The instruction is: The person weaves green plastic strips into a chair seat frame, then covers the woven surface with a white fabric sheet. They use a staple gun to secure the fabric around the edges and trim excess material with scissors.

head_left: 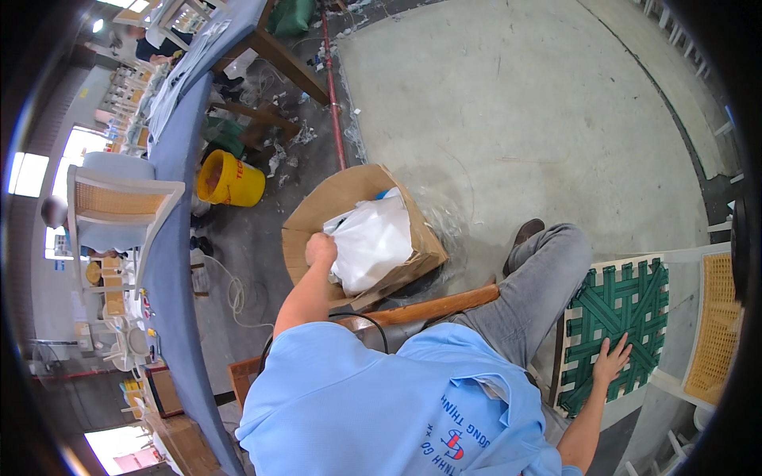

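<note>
Spanning two spots at once: left hand (321, 250) is meeting the left edge of a white bag (377, 246), which is sitting inside an open cardboard box (305, 214) on the floor (540, 103). Its fingers are curling in, tips hidden; cannot tell whether they are gripping the bag or something beneath it. Right hand (611, 363) is lying on a green webbed seat (615, 305), fingers spreading loosely, gripping nothing. Seat is resting off to the right, next to a cane chair back (717, 333). A yellow bucket (246, 182) is standing between the box and a blue-covered bench (176, 341). Judging from posture, the step in hand is getting at the box's contents while the other palm is steadying the seat. Next move is probably calling for a sure hold at the bag's edge, with the right palm resting lightly.
</note>
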Demonstrator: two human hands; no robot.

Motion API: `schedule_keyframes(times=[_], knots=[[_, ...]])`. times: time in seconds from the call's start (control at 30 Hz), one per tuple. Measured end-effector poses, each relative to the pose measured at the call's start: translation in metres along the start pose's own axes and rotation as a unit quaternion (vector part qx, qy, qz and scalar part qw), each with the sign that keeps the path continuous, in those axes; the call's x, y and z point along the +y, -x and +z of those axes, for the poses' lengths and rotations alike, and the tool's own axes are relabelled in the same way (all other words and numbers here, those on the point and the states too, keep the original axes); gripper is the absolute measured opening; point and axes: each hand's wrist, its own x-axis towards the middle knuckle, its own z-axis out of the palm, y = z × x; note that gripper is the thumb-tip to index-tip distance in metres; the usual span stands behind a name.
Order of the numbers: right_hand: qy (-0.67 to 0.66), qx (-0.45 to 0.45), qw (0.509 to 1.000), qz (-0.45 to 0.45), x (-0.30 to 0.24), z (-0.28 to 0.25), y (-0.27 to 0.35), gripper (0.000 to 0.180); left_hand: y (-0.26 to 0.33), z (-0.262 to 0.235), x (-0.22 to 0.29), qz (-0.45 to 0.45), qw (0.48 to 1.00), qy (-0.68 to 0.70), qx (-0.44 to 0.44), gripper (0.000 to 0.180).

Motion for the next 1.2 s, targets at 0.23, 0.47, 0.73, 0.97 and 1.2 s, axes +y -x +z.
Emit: schedule_keyframes(times=[0.23,0.47,0.73,0.97,1.2], knots=[[-0.022,0.001,1.0,0.0,0.005,-0.004,0.006,0.077,-0.004,-0.076,0.014,0.091,0.968,0.064,0.224,0.031],[-0.143,0.0,0.988,-0.057,0.018,-0.049,-0.008,0.068,0.045,-0.198,0.16,0.372,0.781,0.501,0.018,0.029],[-0.641,-0.194,0.704,-0.237,-0.156,-0.105,0.044,0.057,0.203,-0.241,0.282,0.427,0.469,0.672,-0.383,0.033],[-0.713,-0.46,0.481,-0.221,-0.214,-0.161,0.059,0.074,0.262,-0.2,0.318,0.42,0.461,0.642,-0.446,0.02],[-0.775,-0.42,0.46,-0.109,-0.234,-0.152,0.075,0.02,0.267,-0.149,0.318,0.438,0.44,0.59,-0.517,0.009]])
